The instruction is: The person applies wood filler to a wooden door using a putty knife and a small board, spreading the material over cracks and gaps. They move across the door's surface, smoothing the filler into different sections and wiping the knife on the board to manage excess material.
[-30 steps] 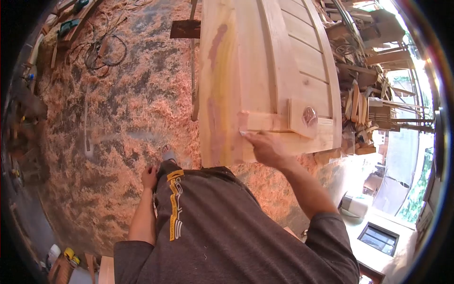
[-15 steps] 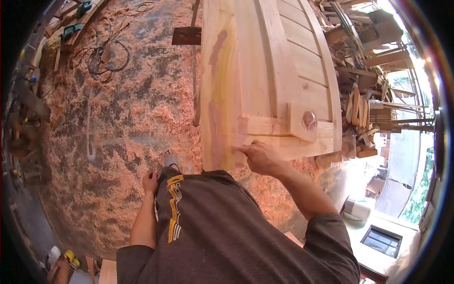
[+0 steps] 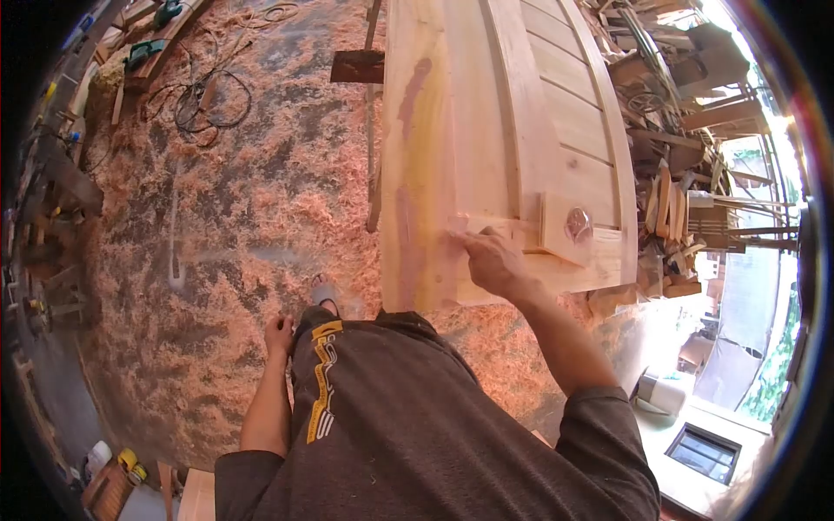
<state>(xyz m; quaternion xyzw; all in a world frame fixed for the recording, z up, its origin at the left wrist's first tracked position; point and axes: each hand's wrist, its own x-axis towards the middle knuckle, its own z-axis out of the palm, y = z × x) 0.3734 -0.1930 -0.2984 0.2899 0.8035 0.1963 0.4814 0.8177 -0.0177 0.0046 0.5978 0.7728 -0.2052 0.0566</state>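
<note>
A pale wooden door panel (image 3: 482,113) with grooved slats stretches away in front of me. My right hand (image 3: 497,263) is over its near end, fingers pinched together and pointing left at a pinkish smear by a joint. What the fingers hold, if anything, is too small to make out. Just right of this hand, a small square board (image 3: 554,233) lies on the panel, carrying a glossy reddish-brown lump of paste (image 3: 577,224). Down beside my leg hangs my left hand (image 3: 279,334), fingers curled, with nothing visible in it.
Wood shavings (image 3: 234,286) cover the floor to the left, where a coiled black cable (image 3: 213,104) lies. A dark wooden support (image 3: 357,66) sticks out from under the panel. Scrap wood (image 3: 669,200) is heaped along the right. My sandalled foot (image 3: 323,293) is near the panel's corner.
My right hand has moved away from me and slightly right across the panel, up to the pinkish patch at the joint. My left hand stays by my leg. The view has shifted slightly.
</note>
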